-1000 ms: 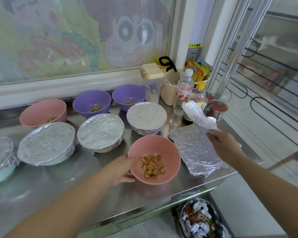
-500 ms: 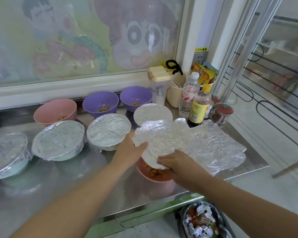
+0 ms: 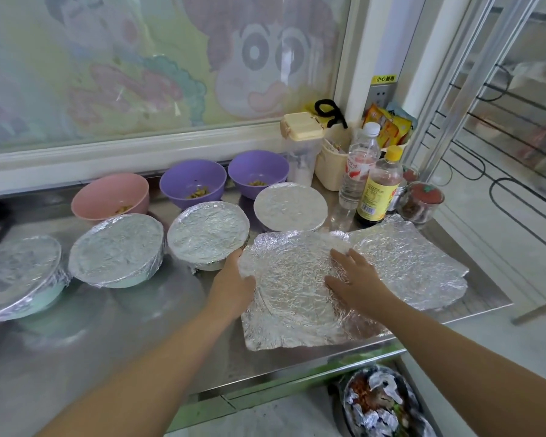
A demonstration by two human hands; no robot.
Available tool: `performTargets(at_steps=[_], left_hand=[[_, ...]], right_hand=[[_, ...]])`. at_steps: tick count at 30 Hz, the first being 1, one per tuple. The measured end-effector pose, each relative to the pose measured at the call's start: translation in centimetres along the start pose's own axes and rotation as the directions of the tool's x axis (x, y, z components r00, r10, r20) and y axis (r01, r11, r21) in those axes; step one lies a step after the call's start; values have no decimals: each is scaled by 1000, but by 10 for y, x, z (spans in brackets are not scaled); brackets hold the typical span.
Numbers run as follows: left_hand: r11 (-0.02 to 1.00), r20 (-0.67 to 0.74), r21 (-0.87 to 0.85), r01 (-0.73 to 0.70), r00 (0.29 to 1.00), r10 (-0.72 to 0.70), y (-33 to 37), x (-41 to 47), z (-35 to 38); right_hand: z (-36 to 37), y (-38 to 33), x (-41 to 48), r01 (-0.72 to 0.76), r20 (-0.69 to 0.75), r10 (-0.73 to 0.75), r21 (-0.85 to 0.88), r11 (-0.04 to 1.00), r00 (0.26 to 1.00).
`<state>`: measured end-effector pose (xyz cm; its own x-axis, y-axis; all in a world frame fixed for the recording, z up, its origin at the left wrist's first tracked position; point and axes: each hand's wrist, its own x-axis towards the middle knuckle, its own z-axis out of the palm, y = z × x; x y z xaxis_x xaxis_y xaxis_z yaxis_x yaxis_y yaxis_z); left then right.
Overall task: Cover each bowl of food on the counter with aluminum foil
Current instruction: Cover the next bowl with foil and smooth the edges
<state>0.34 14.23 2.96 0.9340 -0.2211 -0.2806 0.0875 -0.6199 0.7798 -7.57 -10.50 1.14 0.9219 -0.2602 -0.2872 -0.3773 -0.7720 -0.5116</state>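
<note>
1. Far left on the tabletop (image 3: 114, 326), the finished work stands in a row: the far-left covered bowl (image 3: 13, 272), the second covered bowl (image 3: 117, 247), the third covered bowl (image 3: 208, 234) and the fourth covered bowl (image 3: 290, 205), each with foil crimped over its rim.
2. Behind them, the pink bowl (image 3: 111, 193), the left purple bowl (image 3: 193, 182) and the right purple bowl (image 3: 259, 173) sit bare with food showing. By my count, three are still untouched.
3. My left hand (image 3: 234, 279) meets the left edge of the foil sheet (image 3: 293, 298). Its fingers slip under the foil, so I cannot tell whether they grip anything.
4. The foil sheet lies loose over a fifth bowl, which is hidden except for a round rim pressed through. Its corners are not yet folded down.
5. My right hand (image 3: 356, 282) lies flat on top, fingers spread, pressing the foil.
6. To the right, the spare foil (image 3: 407, 263) overlaps the sheet. The bottles (image 3: 379, 187) and a jar (image 3: 421, 200) crowd the back corner, so room there is tight.
7. The sheet's near corners reach close to the tabletop's front lip. Below it, a bin (image 3: 379, 402) holds foil scraps.
</note>
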Motion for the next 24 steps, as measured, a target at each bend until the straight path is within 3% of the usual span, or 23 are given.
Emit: performTargets(at_steps=[3,8,11,13,15,16,18,21,24], left_hand=[[1000,9,1,13,1000,-13,-3,0,0],[997,67,-41,58,996,-55,-12,-2,-6],[1000,32,-1,8,999,-8,-16,-6,-13],[973,-41,197,-117,991,128,-10,-13,-15],[843,-64,453,-291,932,356,4,-26,-12],[742,-13,526,-415,869,495,12,-31,-9],[532,219,578,-619,746,629,20,-35,3],[283,515,645,-710,678,525,11,-23,22],[226,566,685,-692,702,432,-1,-12,27]], right_hand=[[7,-4,-2,-5,33,0,152,988,999],[16,-6,-19,40,50,-48,152,988,998],[17,-3,-24,53,-4,-53,33,998,999],[14,-8,-27,86,-102,-97,-111,990,990],[13,-16,-32,168,-117,-198,-222,960,973],[15,-19,-35,215,-90,-247,-269,939,965],[22,-21,-38,299,-6,-321,-346,889,947],[30,-14,-30,336,54,-342,-380,862,938],[28,-12,-24,324,48,-332,-385,864,942]])
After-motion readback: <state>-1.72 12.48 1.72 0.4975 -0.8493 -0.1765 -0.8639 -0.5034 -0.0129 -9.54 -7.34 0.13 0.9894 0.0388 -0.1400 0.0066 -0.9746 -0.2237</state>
